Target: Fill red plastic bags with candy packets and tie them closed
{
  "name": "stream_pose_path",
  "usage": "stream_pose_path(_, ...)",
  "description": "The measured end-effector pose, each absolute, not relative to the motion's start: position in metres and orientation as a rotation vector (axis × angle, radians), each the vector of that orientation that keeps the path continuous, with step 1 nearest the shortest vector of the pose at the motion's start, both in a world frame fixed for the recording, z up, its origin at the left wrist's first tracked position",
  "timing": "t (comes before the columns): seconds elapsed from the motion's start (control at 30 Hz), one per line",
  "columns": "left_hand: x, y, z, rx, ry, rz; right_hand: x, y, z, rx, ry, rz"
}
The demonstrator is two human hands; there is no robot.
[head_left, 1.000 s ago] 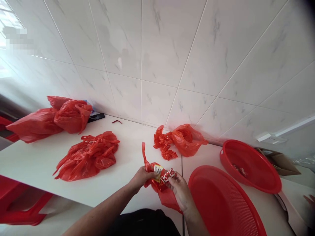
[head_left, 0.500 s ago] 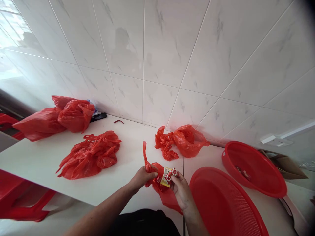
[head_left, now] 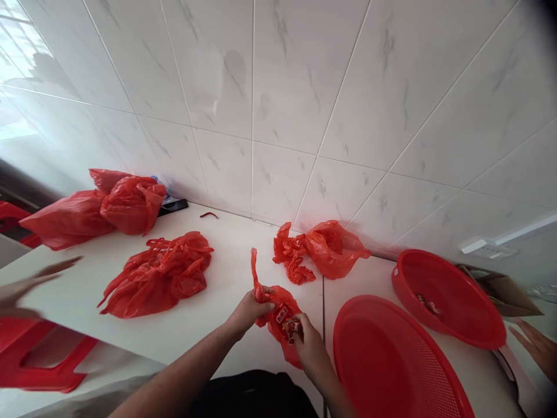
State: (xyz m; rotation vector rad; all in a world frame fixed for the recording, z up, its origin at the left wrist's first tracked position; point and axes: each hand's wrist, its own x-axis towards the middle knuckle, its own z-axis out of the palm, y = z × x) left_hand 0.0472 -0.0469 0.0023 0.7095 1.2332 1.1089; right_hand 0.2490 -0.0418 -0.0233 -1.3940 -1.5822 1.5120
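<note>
My left hand (head_left: 248,310) is closed round the gathered top of a small red plastic bag (head_left: 278,334) at the near edge of the white table (head_left: 226,255). My right hand (head_left: 307,342) pinches small red-and-white wrapped sweets (head_left: 287,322) at the bag's mouth, partly inside it. One bag handle sticks up above my left fist.
A pile of red bags (head_left: 159,273) lies left of centre, two fuller bags (head_left: 96,206) at far left, another bag (head_left: 324,249) by the tiled wall. Two red baskets (head_left: 391,360) (head_left: 448,296) sit right. Other people's hands show at the left edge (head_left: 26,284) and right edge (head_left: 535,345).
My right hand has pushed the sweets down from above the bag into its mouth; the yellow wrapper is out of sight. Other people's hands have entered at both edges.
</note>
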Motion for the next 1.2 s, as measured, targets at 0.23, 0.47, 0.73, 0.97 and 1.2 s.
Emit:
stream_pose_path(0.23, 0.043, -0.049, 0.001, 0.712, 1.233, 1.123, 0.221, -0.023, -0.018, -1.363, -1.696, 1.494)
stream_pose_path(0.47, 0.033, -0.049, -0.005, 0.706, 1.248, 1.135, 0.231, -0.018, -0.009, -1.393, -1.743, 1.462)
stream_pose_path(0.73, 0.013, -0.045, 0.005, 0.774, 1.421, 1.130, 0.312, -0.038, -0.019, -1.499, -2.323, 1.032)
stream_pose_path(0.97, 0.003, -0.030, 0.029, 0.847, 1.648, 1.119, 0.323, -0.014, 0.009, -1.524, -1.819, 1.045)
stream_pose_path(1.2, 0.006, -0.025, 0.058, 1.040, 1.590, 1.044, 0.278, 0.024, 0.034, -1.177, -1.020, 1.511)
